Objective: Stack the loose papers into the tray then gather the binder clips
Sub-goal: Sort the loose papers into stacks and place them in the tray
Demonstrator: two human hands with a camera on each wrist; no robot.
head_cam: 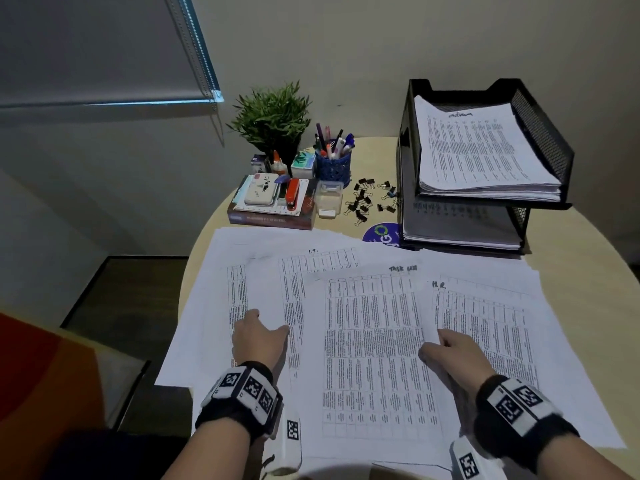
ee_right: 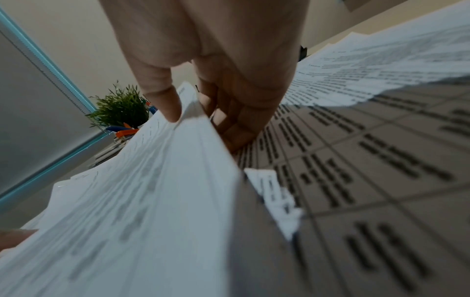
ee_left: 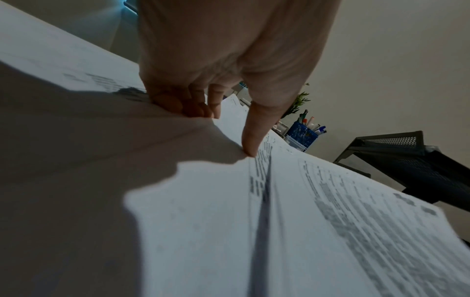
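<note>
Loose printed papers (head_cam: 374, 341) lie fanned over the near half of the round table. My left hand (head_cam: 259, 336) sits on a blank sheet at the left. Its curled fingers and thumb tip bunch the sheet (ee_left: 193, 180) between them. My right hand (head_cam: 446, 355) pinches the right edge of the middle stack (ee_right: 152, 180), thumb on top and fingers beneath, lifting that edge. The black two-tier mesh tray (head_cam: 540, 133) stands at the back right with paper stacks in both tiers. Several black binder clips (head_cam: 363, 202) lie scattered just left of the tray.
At the back left are a potted plant (head_cam: 273, 119), a blue pen cup (head_cam: 332, 164), a book (head_cam: 270, 220) carrying a red stapler and a white case, and a small clear box (head_cam: 329, 199). A blue round sticker (head_cam: 381, 235) peeks out by the tray. The papers overhang the table's left edge (head_cam: 185, 282).
</note>
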